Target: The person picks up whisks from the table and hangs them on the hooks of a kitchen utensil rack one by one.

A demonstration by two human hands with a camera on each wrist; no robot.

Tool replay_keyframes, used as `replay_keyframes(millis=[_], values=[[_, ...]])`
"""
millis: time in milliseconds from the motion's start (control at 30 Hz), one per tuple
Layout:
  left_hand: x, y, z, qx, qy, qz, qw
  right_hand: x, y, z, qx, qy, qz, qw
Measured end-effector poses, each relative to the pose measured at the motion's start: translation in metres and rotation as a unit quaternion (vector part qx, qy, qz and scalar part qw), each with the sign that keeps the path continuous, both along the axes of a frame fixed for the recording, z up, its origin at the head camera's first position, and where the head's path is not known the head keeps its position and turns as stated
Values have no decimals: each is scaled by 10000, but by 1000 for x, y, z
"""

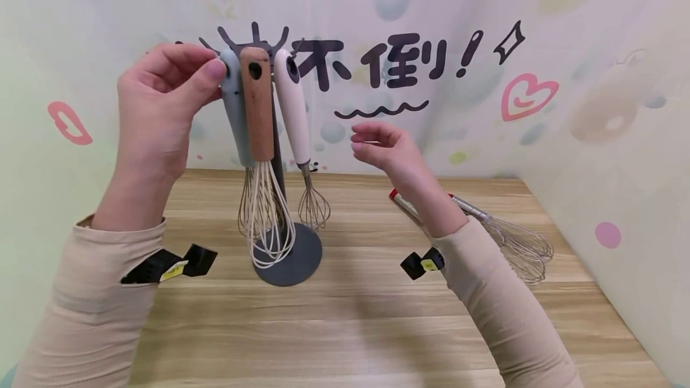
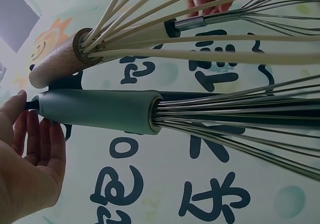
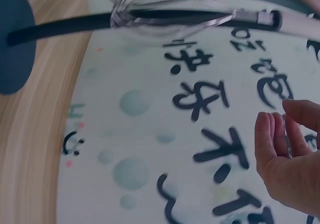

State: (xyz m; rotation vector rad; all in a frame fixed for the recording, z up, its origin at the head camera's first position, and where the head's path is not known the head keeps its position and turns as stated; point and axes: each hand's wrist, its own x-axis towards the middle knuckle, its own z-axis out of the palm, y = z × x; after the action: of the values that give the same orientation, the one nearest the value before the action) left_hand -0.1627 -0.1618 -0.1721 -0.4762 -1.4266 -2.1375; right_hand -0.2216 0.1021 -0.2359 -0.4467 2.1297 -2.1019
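At the upper left of the head view, my left hand [image 1: 162, 85] is at the top of a whisk with a blue handle [image 1: 236, 115]. Thumb and fingers pinch around that handle's end, beside the dark hook tip, in the left wrist view. The whisk hangs on a dark stand [image 1: 288, 262] with a round base. Beside it hang a whisk with a wooden handle [image 1: 257, 115] and pale wires, and a smaller one with a white handle [image 1: 293, 115]. To the right of the stand, my right hand [image 1: 396, 151] is raised with fingers loosely bent, holding nothing.
Metal whisks [image 1: 517, 244] with red-tipped handles lie on the wooden table [image 1: 345, 328] at the right, partly behind my right forearm. A printed wall covering [image 1: 458, 118] rises behind the table and along its right side.
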Motion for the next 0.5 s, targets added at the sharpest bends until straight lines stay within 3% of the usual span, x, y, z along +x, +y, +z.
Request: replay_keyframes(millis=[200,500], values=[[-1,0,1,149,-136,-36,9998,-20,23,-21,185,-443,-298,9984],[-1,0,1,225,-184,-47,9996,-41,58,-56,997,-748,-814,9889]])
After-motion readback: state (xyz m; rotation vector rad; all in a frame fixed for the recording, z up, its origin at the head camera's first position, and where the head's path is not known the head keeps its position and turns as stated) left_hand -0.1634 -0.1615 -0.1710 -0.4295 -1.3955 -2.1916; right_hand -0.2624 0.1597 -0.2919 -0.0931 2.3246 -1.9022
